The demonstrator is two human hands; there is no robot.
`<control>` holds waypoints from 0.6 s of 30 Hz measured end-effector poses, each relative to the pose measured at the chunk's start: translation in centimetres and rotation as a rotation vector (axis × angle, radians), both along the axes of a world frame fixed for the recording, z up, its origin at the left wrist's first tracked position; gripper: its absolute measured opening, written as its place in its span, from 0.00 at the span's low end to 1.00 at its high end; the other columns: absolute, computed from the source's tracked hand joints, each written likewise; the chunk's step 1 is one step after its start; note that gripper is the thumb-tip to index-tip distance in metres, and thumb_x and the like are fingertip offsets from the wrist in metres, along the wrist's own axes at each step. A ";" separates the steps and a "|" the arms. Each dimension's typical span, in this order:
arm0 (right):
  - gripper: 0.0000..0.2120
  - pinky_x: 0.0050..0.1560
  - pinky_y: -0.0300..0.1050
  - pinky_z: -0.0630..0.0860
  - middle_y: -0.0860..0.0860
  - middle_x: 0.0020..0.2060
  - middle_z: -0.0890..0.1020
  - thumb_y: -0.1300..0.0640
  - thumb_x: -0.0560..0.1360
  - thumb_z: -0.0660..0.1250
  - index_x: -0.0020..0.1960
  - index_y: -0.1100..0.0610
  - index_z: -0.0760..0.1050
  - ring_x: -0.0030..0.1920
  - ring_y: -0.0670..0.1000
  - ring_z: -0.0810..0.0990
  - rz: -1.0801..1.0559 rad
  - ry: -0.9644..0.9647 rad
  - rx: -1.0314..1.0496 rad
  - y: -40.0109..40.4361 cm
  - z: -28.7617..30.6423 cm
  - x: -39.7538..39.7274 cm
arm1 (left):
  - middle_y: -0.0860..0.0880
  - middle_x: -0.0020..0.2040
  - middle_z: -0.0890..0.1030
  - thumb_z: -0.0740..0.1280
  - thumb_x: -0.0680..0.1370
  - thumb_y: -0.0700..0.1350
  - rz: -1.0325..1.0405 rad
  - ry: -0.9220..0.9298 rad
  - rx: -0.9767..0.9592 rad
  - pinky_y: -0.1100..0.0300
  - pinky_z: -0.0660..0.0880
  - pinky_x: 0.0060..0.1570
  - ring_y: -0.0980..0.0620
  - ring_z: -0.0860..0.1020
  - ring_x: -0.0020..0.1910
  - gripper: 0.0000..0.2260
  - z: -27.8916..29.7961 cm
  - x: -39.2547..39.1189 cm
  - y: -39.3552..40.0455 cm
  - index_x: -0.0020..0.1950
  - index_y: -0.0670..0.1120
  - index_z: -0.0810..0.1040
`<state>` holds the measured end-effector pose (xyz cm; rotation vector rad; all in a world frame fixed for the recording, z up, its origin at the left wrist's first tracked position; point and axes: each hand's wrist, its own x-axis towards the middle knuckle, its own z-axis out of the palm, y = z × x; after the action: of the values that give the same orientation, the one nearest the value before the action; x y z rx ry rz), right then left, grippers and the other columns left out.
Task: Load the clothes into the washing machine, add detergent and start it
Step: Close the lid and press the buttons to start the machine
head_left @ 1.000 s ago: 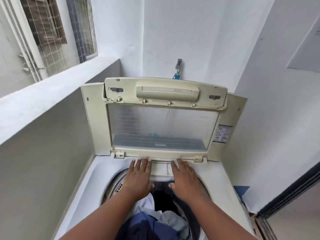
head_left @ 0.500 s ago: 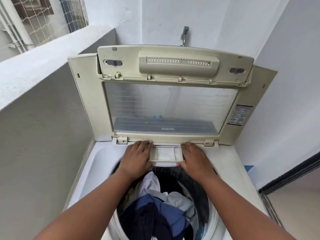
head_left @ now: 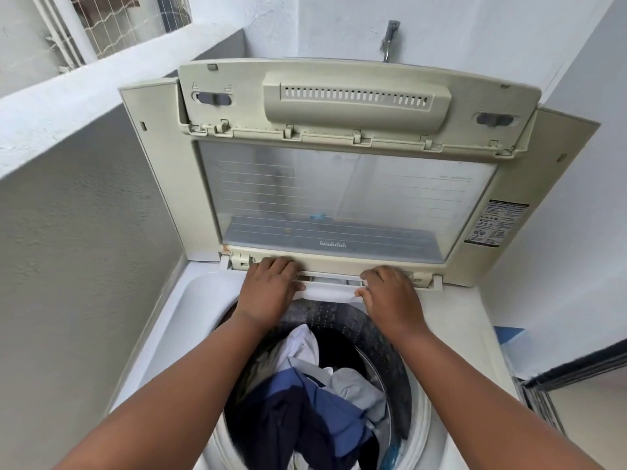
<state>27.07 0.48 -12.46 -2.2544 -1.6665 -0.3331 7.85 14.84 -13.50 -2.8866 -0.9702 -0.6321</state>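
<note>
A top-loading washing machine (head_left: 190, 320) stands open, its cream lid (head_left: 346, 191) folded upright at the back. Blue, navy and white clothes (head_left: 312, 398) lie in the drum (head_left: 383, 337). At the back rim, under the lid hinge, sits a white detergent drawer (head_left: 327, 293). My left hand (head_left: 268, 293) grips the drawer's left end, fingers curled over its back edge. My right hand (head_left: 390, 296) holds the right end the same way. Both forearms reach over the drum.
A grey wall (head_left: 78, 283) with a white ledge (head_left: 84, 93) runs close on the left. A white wall is close on the right, with a tap (head_left: 390, 39) behind the lid. A dark door frame (head_left: 573, 368) and a blue object (head_left: 509, 334) sit at the right.
The view has dropped and closed in on the machine. Both hands moved from resting flat at the drum's back rim to gripping the two ends of the detergent drawer.
</note>
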 end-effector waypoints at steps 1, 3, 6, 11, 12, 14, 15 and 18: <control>0.14 0.44 0.49 0.78 0.53 0.38 0.82 0.58 0.61 0.81 0.43 0.58 0.81 0.41 0.57 0.81 0.002 0.009 0.012 0.0 -0.1 0.1 | 0.52 0.49 0.82 0.62 0.72 0.54 0.003 -0.013 -0.011 0.53 0.76 0.46 0.45 0.79 0.47 0.14 -0.1 0.0 0.0 0.50 0.50 0.81; 0.13 0.44 0.49 0.78 0.53 0.37 0.82 0.60 0.61 0.81 0.42 0.59 0.81 0.40 0.57 0.81 0.005 0.029 0.042 0.1 -0.4 0.2 | 0.52 0.49 0.82 0.65 0.72 0.53 0.016 -0.039 -0.030 0.54 0.75 0.46 0.45 0.79 0.47 0.13 -0.3 0.1 0.1 0.50 0.50 0.82; 0.12 0.41 0.48 0.78 0.53 0.35 0.82 0.64 0.59 0.80 0.40 0.59 0.81 0.38 0.57 0.81 0.007 0.044 0.081 0.2 -0.3 0.2 | 0.53 0.49 0.82 0.69 0.70 0.52 0.021 -0.073 -0.071 0.54 0.74 0.47 0.45 0.79 0.48 0.11 -0.4 0.1 0.4 0.50 0.50 0.82; 0.12 0.39 0.47 0.78 0.53 0.34 0.82 0.68 0.57 0.79 0.37 0.60 0.81 0.36 0.58 0.81 0.001 0.075 0.135 0.4 -0.1 0.0 | 0.54 0.48 0.83 0.67 0.70 0.53 0.024 -0.100 -0.068 0.55 0.70 0.48 0.46 0.78 0.47 0.11 -0.7 0.1 0.6 0.49 0.50 0.82; 0.12 0.39 0.47 0.78 0.53 0.33 0.82 0.68 0.57 0.79 0.37 0.60 0.81 0.36 0.58 0.81 0.001 0.075 0.142 0.4 -0.1 0.0 | 0.53 0.48 0.83 0.67 0.70 0.52 0.022 -0.104 -0.070 0.55 0.69 0.48 0.46 0.78 0.47 0.11 -0.8 0.1 0.6 0.49 0.50 0.82; 0.12 0.39 0.46 0.78 0.53 0.33 0.82 0.69 0.57 0.79 0.36 0.60 0.81 0.35 0.57 0.81 0.000 0.079 0.157 0.4 -0.1 -0.1 | 0.53 0.48 0.83 0.67 0.70 0.52 0.014 -0.105 -0.079 0.55 0.71 0.48 0.46 0.78 0.47 0.11 -0.9 0.0 0.8 0.49 0.49 0.82; 0.12 0.39 0.46 0.78 0.53 0.33 0.82 0.69 0.56 0.79 0.36 0.60 0.81 0.35 0.57 0.81 -0.001 0.081 0.163 0.4 -0.1 -0.1 | 0.53 0.49 0.83 0.66 0.71 0.52 0.009 -0.103 -0.086 0.55 0.72 0.48 0.45 0.79 0.47 0.11 -0.9 0.0 0.8 0.49 0.49 0.82; 0.12 0.38 0.46 0.78 0.53 0.32 0.82 0.70 0.56 0.79 0.35 0.60 0.81 0.35 0.57 0.81 -0.007 0.078 0.180 0.4 -0.1 -0.2 | 0.52 0.48 0.83 0.63 0.72 0.53 -0.004 -0.105 -0.099 0.55 0.71 0.48 0.45 0.78 0.47 0.13 -0.8 0.0 0.7 0.49 0.48 0.83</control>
<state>26.87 0.91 -12.57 -2.1143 -1.5260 -0.3763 7.83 15.53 -14.30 -2.9682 -1.0368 -0.7649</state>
